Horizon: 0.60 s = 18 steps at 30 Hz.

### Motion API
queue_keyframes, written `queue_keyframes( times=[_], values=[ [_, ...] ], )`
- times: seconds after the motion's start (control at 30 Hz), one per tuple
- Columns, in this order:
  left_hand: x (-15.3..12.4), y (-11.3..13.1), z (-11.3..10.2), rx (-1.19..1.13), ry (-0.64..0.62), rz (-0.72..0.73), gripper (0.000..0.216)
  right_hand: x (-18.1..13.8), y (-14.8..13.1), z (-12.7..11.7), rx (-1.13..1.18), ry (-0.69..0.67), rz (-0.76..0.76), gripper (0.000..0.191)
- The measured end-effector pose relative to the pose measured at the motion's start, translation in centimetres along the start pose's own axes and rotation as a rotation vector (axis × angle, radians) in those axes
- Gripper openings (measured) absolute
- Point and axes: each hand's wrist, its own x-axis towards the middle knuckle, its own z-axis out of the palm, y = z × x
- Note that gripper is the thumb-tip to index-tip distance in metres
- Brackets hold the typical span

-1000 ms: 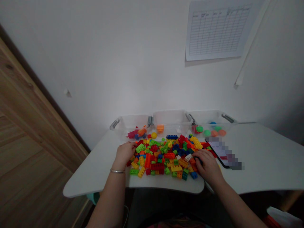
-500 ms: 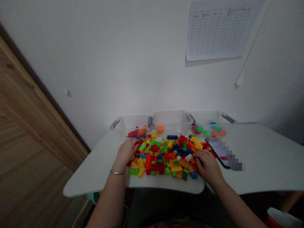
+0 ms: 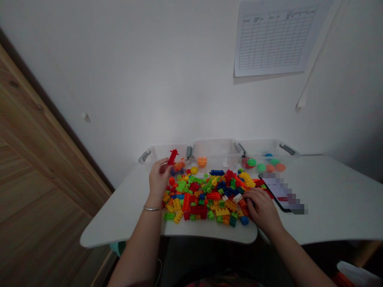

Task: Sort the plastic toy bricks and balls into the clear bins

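Observation:
My left hand (image 3: pixel 157 181) is raised at the pile's far left, in front of the left clear box. Its fingers are closed on a red toy piece (image 3: pixel 172 158), long and narrow with small pegs sticking out near its top. A pile of coloured toy bricks (image 3: pixel 198 211) covers the middle of the white table. At the pile's right edge rests my right hand (image 3: pixel 265 208), its fingers apart from the thumb and nothing visible held. A white brick (image 3: pixel 237 198) lies just beyond its fingertips, and an orange brick (image 3: pixel 243 207) is beside its thumb.
Three clear plastic boxes stand against the wall: the left box (image 3: pixel 158 151) holds several toys, the middle box (image 3: pixel 214 148) an orange piece (image 3: pixel 202 162), the right box (image 3: pixel 259 146) several coloured balls (image 3: pixel 261 168). A phone (image 3: pixel 277 191) lies right of the pile.
My left hand has lifted from the left side of the pile, up and away toward the left box, with the red toy piece now showing in its fingers. My right hand stays put.

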Motion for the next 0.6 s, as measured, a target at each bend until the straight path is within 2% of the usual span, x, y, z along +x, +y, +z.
queue_keyframes(
  times=[0.07, 0.27, 0.6],
  values=[
    [0.6, -0.2, 0.1, 0.033, 0.024, 0.010, 0.025, 0.1, -0.1, -0.1, -0.006, 0.005, 0.001, 0.018],
    [1.9, -0.2, 1.4, 0.196, -0.043, -0.029, 0.028, 0.1, -0.2, -0.1, -0.019, 0.009, 0.000, 0.018],
    [3.4, -1.2, 2.4, 0.260, -0.077, -0.077, 0.021, -0.1, 0.1, 0.2, -0.015, 0.014, -0.018, 0.017]
  ],
)
